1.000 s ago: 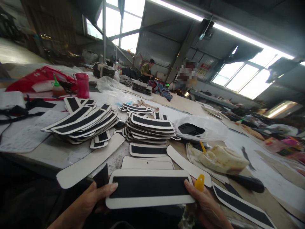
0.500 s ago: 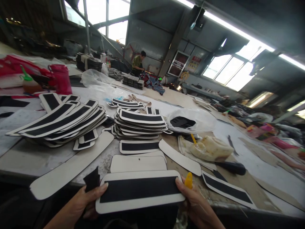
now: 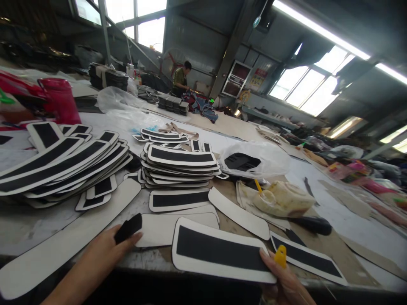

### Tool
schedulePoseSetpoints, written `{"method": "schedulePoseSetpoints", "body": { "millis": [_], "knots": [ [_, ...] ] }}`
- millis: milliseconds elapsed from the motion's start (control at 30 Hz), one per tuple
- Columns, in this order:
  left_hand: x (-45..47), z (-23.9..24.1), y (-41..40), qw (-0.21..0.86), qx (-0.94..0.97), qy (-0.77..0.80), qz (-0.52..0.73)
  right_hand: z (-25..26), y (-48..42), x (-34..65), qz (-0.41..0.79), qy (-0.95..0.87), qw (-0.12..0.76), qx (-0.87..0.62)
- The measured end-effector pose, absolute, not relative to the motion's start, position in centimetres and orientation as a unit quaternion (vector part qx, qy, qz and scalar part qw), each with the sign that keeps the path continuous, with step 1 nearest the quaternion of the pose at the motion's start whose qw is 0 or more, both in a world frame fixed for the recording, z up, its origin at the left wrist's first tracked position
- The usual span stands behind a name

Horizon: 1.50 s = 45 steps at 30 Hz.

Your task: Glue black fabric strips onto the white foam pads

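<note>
My right hand [image 3: 282, 271] grips the right end of a white panel with a black strip [image 3: 219, 250] down its middle, held over the table's front edge. A yellow plastic piece [image 3: 280, 256] sticks up from the same hand; the rest of it is hidden. My left hand [image 3: 111, 245] pinches a small bundle of black strips [image 3: 129, 228] and is off the panel. Its fingertips are at the left end of a plain white panel [image 3: 181, 226] on the table; whether they touch it, I cannot tell. Behind lies another strip-covered panel [image 3: 181, 199].
Stacks of strip-covered panels stand at left [image 3: 70, 169] and centre [image 3: 181, 165]. A cut-open glue container [image 3: 286, 199] with a yellow stick sits at right, near a plastic bag [image 3: 263, 156]. A pink cup [image 3: 60, 101] stands far left. A person [image 3: 180, 78] works at the back.
My left hand has let go of the panel's left end and moved up with the black strips. My right hand has carried the panel to the right.
</note>
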State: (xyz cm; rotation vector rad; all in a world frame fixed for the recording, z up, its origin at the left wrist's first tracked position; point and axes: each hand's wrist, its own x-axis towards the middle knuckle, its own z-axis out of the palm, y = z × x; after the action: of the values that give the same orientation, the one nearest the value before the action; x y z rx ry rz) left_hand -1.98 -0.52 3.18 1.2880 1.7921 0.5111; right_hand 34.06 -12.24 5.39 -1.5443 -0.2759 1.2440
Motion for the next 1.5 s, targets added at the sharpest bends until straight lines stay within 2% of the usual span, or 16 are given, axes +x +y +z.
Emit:
{"method": "schedulePoseSetpoints", "body": {
  "millis": [267,533,600,700,833,1033,1133,1267,1333,1500],
  "knots": [
    [0.4,2.9,-0.9,0.526,0.486,0.659,0.228,4.2,-12.2,35.6,0.493,-0.126,0.553,-0.66],
    [-2.3,2.4,-4.2,0.689,0.351,0.562,0.292,7.2,-9.5,35.1,0.471,-0.186,0.558,-0.657],
    [-2.9,2.1,-4.7,0.697,0.337,0.562,0.289,7.7,-7.3,34.0,0.473,-0.244,0.525,-0.664],
    [-3.1,2.0,-5.0,0.706,0.322,0.551,0.305,7.6,-3.4,31.7,0.473,-0.337,0.416,-0.7],
    [-2.5,2.6,-4.8,0.698,0.311,0.564,0.314,6.7,1.1,29.4,0.366,-0.496,0.273,-0.739],
    [-1.2,2.1,-4.4,0.689,0.309,0.567,0.328,7.8,1.5,31.3,0.209,-0.56,0.237,-0.765],
    [-0.2,1.2,-4.6,0.649,0.376,0.598,0.283,9.3,-1.3,31.6,0.18,-0.578,0.296,-0.739],
    [1.0,0.8,-5.3,0.634,0.4,0.605,0.27,10.3,-4.8,28.0,0.287,-0.469,0.564,-0.616],
    [1.1,0.9,-5.6,0.634,0.398,0.602,0.279,10.2,-5.5,25.0,0.364,-0.392,0.654,-0.535],
    [0.4,1.7,-6.1,0.621,0.431,0.587,0.29,8.5,-4.2,17.7,0.491,-0.28,0.725,-0.393]
  ]
}}
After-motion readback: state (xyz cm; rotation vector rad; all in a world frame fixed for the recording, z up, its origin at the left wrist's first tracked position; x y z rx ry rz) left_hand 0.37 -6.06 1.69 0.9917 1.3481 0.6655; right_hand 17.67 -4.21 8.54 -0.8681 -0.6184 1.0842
